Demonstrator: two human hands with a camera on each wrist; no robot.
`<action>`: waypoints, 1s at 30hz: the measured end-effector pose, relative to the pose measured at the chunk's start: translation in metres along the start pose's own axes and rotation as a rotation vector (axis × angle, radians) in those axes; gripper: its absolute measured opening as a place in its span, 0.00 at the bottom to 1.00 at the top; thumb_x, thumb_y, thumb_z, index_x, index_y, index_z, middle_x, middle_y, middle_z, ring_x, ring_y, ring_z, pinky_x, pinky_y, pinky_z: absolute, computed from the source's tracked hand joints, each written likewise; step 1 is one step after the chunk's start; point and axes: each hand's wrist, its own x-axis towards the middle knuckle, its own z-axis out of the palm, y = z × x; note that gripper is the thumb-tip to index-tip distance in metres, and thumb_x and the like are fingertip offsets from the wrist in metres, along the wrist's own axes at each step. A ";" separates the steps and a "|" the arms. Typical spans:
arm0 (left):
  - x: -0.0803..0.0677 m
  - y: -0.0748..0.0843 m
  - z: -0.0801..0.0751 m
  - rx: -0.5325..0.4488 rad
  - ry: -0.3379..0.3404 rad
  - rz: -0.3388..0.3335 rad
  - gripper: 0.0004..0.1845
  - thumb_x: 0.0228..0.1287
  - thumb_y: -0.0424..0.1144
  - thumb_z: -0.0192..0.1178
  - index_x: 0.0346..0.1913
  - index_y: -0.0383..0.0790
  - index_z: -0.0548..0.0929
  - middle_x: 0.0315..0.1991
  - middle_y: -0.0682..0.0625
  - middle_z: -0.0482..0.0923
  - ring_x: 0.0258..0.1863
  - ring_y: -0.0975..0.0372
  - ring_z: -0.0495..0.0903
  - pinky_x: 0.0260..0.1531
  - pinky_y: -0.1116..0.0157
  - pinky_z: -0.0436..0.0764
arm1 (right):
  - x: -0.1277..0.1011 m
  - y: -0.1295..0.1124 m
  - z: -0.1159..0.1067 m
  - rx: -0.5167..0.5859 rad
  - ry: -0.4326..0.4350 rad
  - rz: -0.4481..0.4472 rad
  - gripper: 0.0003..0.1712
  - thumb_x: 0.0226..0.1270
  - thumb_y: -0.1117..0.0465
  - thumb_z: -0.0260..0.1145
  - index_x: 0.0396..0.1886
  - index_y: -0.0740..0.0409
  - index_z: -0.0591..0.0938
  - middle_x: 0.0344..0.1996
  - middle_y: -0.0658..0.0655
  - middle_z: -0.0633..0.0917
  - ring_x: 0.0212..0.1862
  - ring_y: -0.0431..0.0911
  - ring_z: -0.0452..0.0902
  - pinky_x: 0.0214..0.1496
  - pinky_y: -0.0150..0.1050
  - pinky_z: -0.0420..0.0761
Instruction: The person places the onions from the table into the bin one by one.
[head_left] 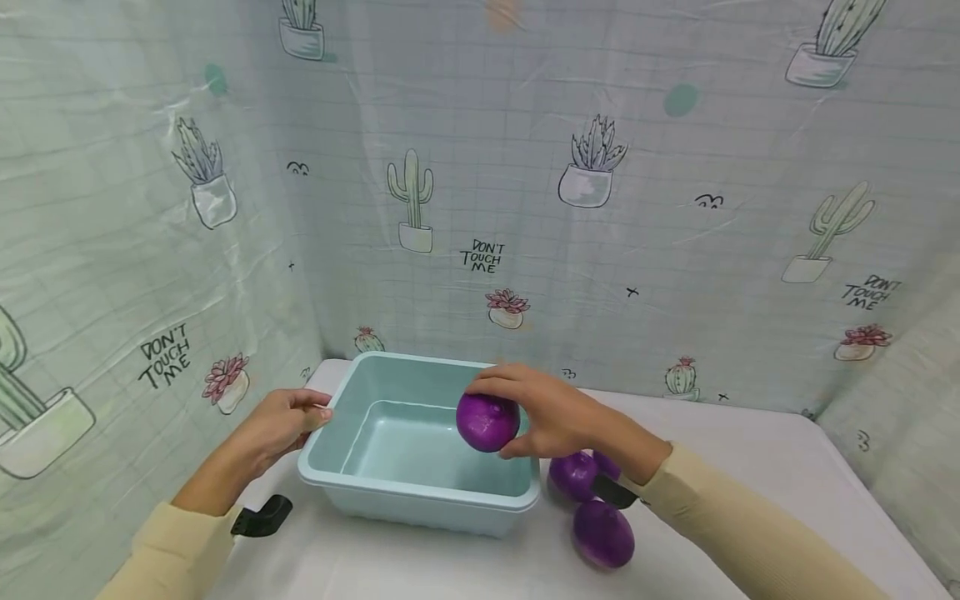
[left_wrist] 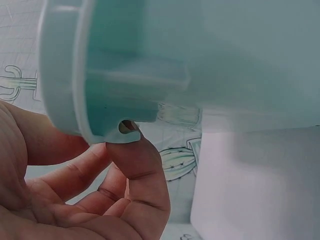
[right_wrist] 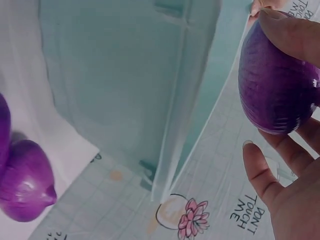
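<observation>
A light blue plastic basin (head_left: 420, 510) stands on the white table. At its left end my left hand (head_left: 281, 423) pinches the rim between thumb and fingers; in the left wrist view a fingertip (left_wrist: 132, 155) sits under the lip by a small notch. My right hand (head_left: 558, 408) grips a shiny purple onion (head_left: 487, 422) above the basin's right part. In the right wrist view the thumb and fingers hold this onion (right_wrist: 277, 75) from opposite sides, higher than the rim.
Several more purple onions lie on the table right of the basin, one nearest the front (head_left: 603, 535) and another (head_left: 573, 475) close to the basin wall, partly behind my right wrist. A cactus-print curtain (head_left: 480, 183) hangs behind and at the sides of the table (head_left: 712, 442).
</observation>
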 end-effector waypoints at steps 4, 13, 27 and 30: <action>-0.002 -0.001 -0.002 -0.016 -0.004 0.005 0.25 0.80 0.36 0.55 0.70 0.23 0.70 0.52 0.39 0.81 0.42 0.59 0.81 0.41 0.64 0.84 | 0.014 -0.002 -0.001 -0.002 -0.025 0.031 0.48 0.50 0.54 0.85 0.73 0.45 0.75 0.70 0.51 0.77 0.71 0.50 0.73 0.70 0.54 0.78; -0.005 0.003 -0.002 -0.014 -0.002 -0.021 0.25 0.80 0.37 0.55 0.71 0.24 0.69 0.57 0.36 0.80 0.44 0.58 0.81 0.43 0.63 0.84 | 0.044 -0.010 -0.001 -0.035 -0.048 0.014 0.47 0.51 0.54 0.85 0.73 0.45 0.75 0.69 0.51 0.78 0.70 0.49 0.75 0.70 0.51 0.78; -0.004 0.002 -0.001 0.008 0.001 -0.021 0.25 0.79 0.37 0.55 0.71 0.24 0.70 0.52 0.39 0.81 0.44 0.57 0.81 0.42 0.64 0.84 | 0.087 -0.017 0.018 -0.079 -0.096 -0.001 0.46 0.54 0.52 0.83 0.73 0.43 0.75 0.68 0.49 0.78 0.68 0.46 0.75 0.69 0.47 0.79; -0.004 0.002 -0.002 0.012 0.002 -0.016 0.25 0.80 0.37 0.55 0.71 0.24 0.70 0.51 0.39 0.80 0.43 0.58 0.80 0.41 0.64 0.83 | 0.093 -0.017 0.024 -0.084 -0.109 -0.007 0.46 0.54 0.52 0.83 0.73 0.45 0.74 0.69 0.49 0.78 0.69 0.47 0.74 0.71 0.48 0.76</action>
